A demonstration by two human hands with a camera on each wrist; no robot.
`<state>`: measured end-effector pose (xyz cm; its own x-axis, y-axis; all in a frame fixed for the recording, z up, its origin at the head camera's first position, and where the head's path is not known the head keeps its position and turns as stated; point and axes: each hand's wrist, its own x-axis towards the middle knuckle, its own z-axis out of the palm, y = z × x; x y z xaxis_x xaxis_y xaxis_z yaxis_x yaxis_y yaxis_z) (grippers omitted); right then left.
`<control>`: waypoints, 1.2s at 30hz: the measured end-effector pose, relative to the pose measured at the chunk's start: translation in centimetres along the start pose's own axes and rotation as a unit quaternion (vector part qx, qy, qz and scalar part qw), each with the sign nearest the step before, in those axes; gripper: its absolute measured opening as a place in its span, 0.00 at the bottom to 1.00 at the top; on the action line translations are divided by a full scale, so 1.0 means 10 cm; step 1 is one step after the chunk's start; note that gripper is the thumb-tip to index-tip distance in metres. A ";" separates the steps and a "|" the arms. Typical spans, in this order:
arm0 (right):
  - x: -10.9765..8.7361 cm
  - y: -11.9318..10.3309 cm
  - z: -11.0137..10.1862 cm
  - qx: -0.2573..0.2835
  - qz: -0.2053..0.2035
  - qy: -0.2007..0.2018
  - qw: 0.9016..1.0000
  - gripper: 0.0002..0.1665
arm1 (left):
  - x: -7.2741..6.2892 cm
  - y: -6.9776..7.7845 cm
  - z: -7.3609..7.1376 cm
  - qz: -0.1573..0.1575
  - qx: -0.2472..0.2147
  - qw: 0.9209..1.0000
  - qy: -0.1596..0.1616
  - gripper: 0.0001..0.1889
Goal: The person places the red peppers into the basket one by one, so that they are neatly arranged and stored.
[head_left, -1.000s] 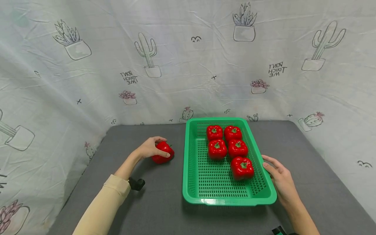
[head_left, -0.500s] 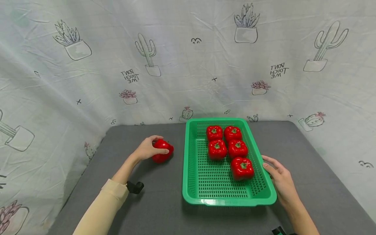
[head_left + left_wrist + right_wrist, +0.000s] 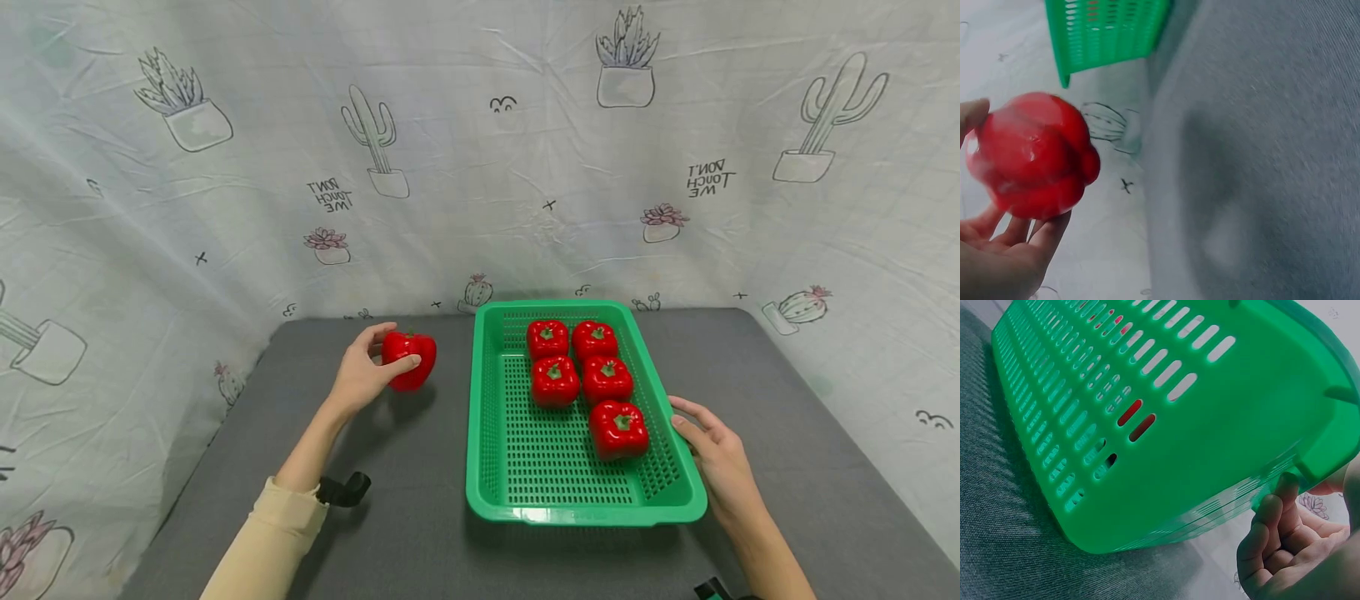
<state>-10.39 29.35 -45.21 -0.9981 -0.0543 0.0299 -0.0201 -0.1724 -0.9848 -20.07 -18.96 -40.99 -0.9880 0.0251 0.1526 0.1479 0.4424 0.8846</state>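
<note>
My left hand (image 3: pixel 358 375) holds a red bell pepper (image 3: pixel 414 344) between thumb and fingers, left of the basket. The pepper is off the table, upright in the head view with its stem up and its shadow below. In the left wrist view the pepper (image 3: pixel 1035 156) shows its lobed underside, fingers against one side and thumb on the other. At the right, my right hand (image 3: pixel 722 467) pinches the rim of a green plastic basket (image 3: pixel 540 471). Seen from the right wrist, curled fingers (image 3: pixel 1272 515) lie under that rim. Several red bell peppers (image 3: pixel 606 380) stand in the basket, stems up.
A grey cloth-covered table (image 3: pixel 405 508) lies under everything. Behind and beside it hangs a white sheet (image 3: pixel 450 167) printed with cacti. Inside the basket, bare perforated floor shows at the left and front. A black strap mount (image 3: pixel 343 490) sits on my left wrist.
My left hand has raised the pepper off the table and moved it slightly away and left, tipping it upright. The right hand and the basket have stayed put.
</note>
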 end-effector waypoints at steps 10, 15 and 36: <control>-0.01 0.02 -0.01 -0.004 0.011 0.008 1.000 0.23 | -0.15 0.30 0.14 0.053 -0.092 0.992 0.064 0.35; -0.01 0.02 -0.01 -0.006 0.010 0.008 1.000 0.24 | -0.27 0.61 0.20 0.066 -0.110 0.989 0.068 0.35; 0.00 0.01 0.00 -0.008 -0.003 0.004 1.000 0.24 | -0.55 1.07 0.71 0.126 -0.161 0.976 -0.077 0.33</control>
<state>-10.41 29.33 -45.28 -0.9984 -0.0457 0.0347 -0.0271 -0.1577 -0.9871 -13.36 -7.98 -35.48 -0.9094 0.2431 0.3375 0.3696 0.1001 0.9238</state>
